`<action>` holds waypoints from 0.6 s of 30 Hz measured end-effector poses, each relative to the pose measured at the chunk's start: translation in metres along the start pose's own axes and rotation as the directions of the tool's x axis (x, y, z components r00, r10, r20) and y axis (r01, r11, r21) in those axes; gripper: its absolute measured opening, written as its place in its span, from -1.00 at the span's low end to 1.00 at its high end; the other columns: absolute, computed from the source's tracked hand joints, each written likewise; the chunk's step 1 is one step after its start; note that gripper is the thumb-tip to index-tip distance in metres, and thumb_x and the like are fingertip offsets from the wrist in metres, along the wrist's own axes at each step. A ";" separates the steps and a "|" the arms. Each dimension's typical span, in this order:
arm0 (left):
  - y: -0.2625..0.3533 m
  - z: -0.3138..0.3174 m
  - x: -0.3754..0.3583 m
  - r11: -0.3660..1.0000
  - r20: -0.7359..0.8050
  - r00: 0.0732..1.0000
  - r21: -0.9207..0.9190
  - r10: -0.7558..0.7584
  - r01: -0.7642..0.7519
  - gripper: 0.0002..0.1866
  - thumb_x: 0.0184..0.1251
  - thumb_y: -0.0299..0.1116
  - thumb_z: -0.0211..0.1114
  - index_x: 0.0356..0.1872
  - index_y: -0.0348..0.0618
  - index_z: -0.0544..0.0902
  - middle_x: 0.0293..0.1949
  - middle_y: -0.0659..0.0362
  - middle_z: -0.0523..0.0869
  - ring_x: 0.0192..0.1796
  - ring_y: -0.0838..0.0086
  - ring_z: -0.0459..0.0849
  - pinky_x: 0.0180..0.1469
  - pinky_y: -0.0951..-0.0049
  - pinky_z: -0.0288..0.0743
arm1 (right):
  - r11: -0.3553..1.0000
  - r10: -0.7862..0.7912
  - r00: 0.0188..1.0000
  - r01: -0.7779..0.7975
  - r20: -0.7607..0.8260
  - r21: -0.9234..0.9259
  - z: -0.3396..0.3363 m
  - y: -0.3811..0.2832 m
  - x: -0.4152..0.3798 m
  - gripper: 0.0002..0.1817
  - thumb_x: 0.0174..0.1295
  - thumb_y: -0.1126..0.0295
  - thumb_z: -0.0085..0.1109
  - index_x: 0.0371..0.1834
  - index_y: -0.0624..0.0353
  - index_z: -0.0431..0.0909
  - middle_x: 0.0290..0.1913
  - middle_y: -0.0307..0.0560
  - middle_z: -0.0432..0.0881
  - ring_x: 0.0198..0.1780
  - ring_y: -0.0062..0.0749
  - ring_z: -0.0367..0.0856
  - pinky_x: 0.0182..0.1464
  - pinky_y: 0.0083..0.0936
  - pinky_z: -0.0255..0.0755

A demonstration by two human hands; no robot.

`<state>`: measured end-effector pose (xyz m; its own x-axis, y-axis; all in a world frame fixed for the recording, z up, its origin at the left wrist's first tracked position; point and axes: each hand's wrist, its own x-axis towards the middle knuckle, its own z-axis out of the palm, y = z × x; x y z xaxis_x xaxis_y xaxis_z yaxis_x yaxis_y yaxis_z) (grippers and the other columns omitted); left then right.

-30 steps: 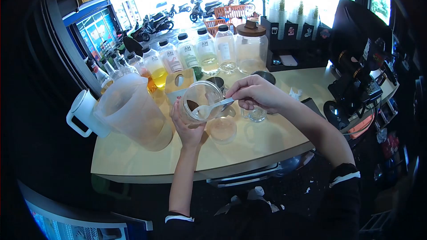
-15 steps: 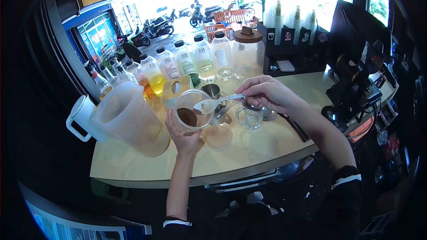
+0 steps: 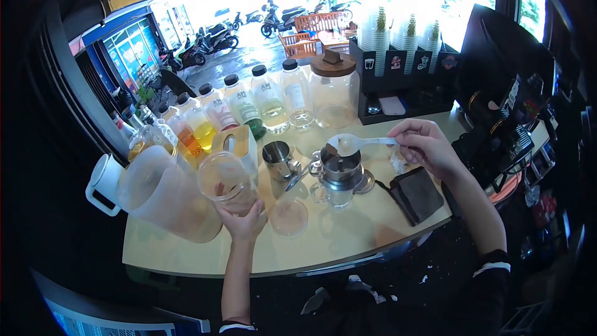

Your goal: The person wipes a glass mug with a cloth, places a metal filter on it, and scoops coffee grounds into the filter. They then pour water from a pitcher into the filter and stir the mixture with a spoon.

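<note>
The right hand (image 3: pixel 426 145) holds a spoon (image 3: pixel 351 144) level over the metal filter cup (image 3: pixel 339 171) at mid-desk; the left hand (image 3: pixel 242 218) grips a clear jar (image 3: pixel 227 180). Tipping slowly, centred, should avoid spilling what seems powder.

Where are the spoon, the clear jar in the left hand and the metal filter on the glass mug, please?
spoon (image 3: pixel 348 144), head view, on its bowl.
clear jar (image 3: pixel 225 180), head view, on its side wall.
metal filter (image 3: pixel 340 168), head view, on its side wall.
</note>
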<state>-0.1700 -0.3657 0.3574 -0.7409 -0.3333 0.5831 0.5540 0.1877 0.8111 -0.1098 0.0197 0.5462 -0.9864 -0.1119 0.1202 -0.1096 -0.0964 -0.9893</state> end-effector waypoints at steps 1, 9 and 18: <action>-0.002 0.001 0.000 1.000 0.001 1.000 -0.003 -0.005 0.005 0.11 -0.34 -0.58 0.59 0.35 -0.22 0.08 0.32 0.04 0.23 0.38 0.30 0.25 0.42 0.26 0.18 | 1.000 0.004 1.000 -0.004 -0.003 -0.004 -0.003 0.002 0.000 -0.83 0.22 0.61 0.03 -0.19 0.38 0.59 -0.50 -0.21 0.52 -0.57 -0.70 0.40 -0.53 -0.76 0.24; 0.000 0.001 0.004 0.998 -0.024 1.000 0.056 -0.003 0.004 0.13 -0.32 -0.57 0.55 0.38 -0.20 0.04 0.36 0.06 0.18 0.43 0.27 0.17 0.48 0.22 0.04 | 0.975 -0.125 0.992 0.125 0.011 -0.182 -0.016 0.024 0.011 -0.88 0.32 0.54 0.08 -0.18 0.33 0.60 -0.49 -0.28 0.53 -0.57 -0.73 0.37 -0.53 -0.75 0.19; -0.006 -0.001 0.005 0.999 0.006 0.999 0.009 -0.050 0.050 0.15 -0.28 -0.61 0.50 0.43 -0.19 -0.03 0.38 0.03 0.16 0.46 0.24 0.13 0.49 0.18 0.01 | 0.966 -0.099 0.995 0.097 0.005 -0.239 -0.013 0.035 0.012 -0.87 0.33 0.58 0.06 -0.14 0.33 0.58 -0.47 -0.30 0.53 -0.50 -0.80 0.34 -0.50 -0.77 0.19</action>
<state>-0.1771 -0.3692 0.3557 -0.7698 -0.3369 0.5422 0.5129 0.1792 0.8395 -0.1268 0.0280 0.5124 -0.9701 -0.1067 0.2179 -0.2310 0.1328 -0.9638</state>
